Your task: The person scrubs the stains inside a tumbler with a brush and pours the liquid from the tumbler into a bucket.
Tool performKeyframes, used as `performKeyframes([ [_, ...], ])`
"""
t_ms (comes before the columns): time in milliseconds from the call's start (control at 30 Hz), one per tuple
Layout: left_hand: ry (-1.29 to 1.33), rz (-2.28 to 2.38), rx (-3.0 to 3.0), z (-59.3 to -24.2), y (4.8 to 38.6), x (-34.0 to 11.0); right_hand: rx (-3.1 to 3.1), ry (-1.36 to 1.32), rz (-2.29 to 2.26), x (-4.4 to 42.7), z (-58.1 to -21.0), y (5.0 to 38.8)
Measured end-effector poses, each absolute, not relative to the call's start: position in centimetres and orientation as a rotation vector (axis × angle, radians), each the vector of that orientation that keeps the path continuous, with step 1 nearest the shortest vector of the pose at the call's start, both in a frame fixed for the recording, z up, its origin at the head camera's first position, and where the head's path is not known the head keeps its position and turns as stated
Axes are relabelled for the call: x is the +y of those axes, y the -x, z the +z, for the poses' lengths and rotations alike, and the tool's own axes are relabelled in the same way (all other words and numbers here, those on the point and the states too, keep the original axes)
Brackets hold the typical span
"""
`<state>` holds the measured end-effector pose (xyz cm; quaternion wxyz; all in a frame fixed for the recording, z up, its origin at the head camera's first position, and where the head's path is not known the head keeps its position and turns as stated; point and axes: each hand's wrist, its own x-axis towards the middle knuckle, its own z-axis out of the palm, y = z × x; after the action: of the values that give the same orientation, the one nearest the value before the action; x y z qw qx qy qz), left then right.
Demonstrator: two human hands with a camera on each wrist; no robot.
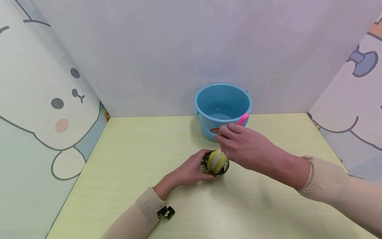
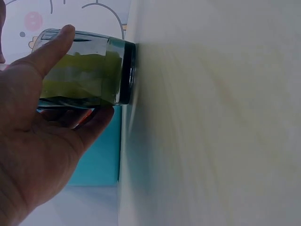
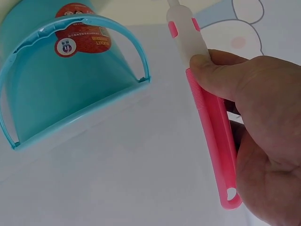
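Observation:
My left hand [image 1: 191, 170] grips a dark tinted glass [image 2: 115, 70] around its side, thumb on one side and fingers on the other. The glass stands on the table, its mouth facing up in the head view. Inside it sits the yellow sponge head [image 1: 217, 161] of a bottle brush. Above the glass, my right hand [image 1: 246, 146] holds the brush by its pink and white handle [image 3: 214, 127], thumb pressed along the handle in the right wrist view. The lower part of the sponge shows only as a green-yellow mass through the glass wall.
Just behind the glass stands a light blue bucket [image 1: 206, 121] with a carrying handle and a red label; its inside looks shiny at the bottom. The pale yellow table [image 1: 134, 149] meets a whitish back wall [image 1: 179, 49]. Cartoon-printed panels [image 1: 35, 99] flank it on both sides.

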<state>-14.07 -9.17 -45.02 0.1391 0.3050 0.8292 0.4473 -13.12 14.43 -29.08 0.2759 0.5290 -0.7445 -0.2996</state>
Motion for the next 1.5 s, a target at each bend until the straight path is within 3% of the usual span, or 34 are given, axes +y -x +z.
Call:
performKeyframes([
  [1500,-0.855,1.305,2.375,-44.9,13.9,-9.1,-2.165,-1.487,-0.632,16.0,-29.7,12.9],
])
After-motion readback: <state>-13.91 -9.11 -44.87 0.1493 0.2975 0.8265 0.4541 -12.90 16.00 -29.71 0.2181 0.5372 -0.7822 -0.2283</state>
